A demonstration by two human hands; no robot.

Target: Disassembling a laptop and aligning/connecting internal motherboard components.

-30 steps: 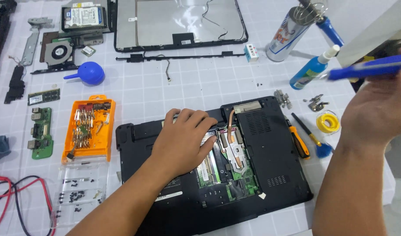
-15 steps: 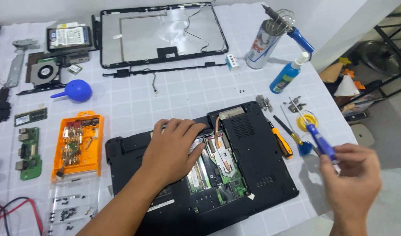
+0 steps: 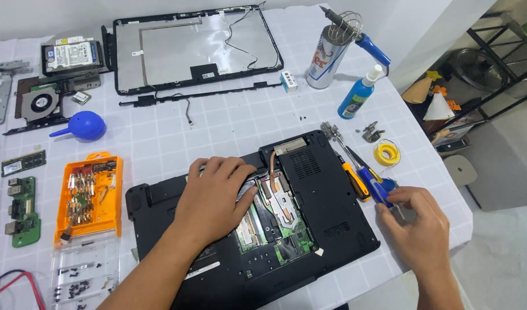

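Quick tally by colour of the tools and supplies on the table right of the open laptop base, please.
Blue: 3 - blue-handled screwdriver in the right hand, blue spray bottle, blue-handled soldering iron
Yellow: 2 - yellow-and-black screwdriver, yellow solder spool
Silver: 1 - silver metal can
Total: 6

A second ago we had our right hand raised high at the far right with the blue-handled screwdriver held up in the air, pointing left above the spray bottle. Half a second ago we had brought it down, the tool gripped upright in front of us. Now we have lowered that hand to the table just right of the laptop base, and the screwdriver lies low under our fingertips, close beside the yellow-handled screwdriver. Our view has also shifted left and closer.
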